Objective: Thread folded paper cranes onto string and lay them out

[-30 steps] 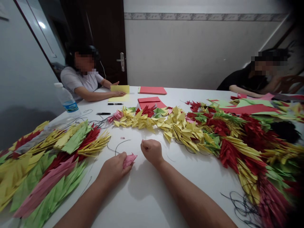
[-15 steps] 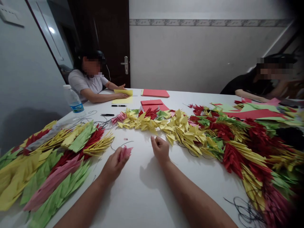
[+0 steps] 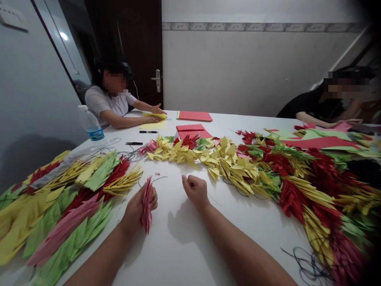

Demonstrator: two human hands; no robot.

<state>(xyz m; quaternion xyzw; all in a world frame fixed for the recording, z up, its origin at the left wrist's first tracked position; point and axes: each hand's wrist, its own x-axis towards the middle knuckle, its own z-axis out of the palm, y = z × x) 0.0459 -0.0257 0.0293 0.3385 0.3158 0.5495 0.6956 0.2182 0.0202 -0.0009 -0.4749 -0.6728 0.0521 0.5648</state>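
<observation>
My left hand [image 3: 133, 210] is closed around a small stack of folded pink paper pieces [image 3: 147, 206], which stands on edge with its pointed tips up. To the right, my right hand [image 3: 196, 190] is closed over the white table, thumb against the curled forefinger. A faint thin line shows on both sides of it, but what the fingers pinch is hidden. Dark thread [image 3: 160, 177] lies just beyond the pink stack. Bundles of folded yellow, green, red and pink paper [image 3: 68, 210] are spread to the left of my left hand.
A long garland of folded paper [image 3: 238, 163] curves from the centre to the right. Tangled black cord [image 3: 309, 264] lies at the lower right. Farther back are a bottle [image 3: 94, 129], pens [image 3: 149, 132] and red paper [image 3: 195, 116]. Two people sit across the table, handling paper.
My left hand has turned the pink paper stack upright and moved slightly left and down. My right hand has shifted a little left. The person at the left has raised one hand off the yellow paper.
</observation>
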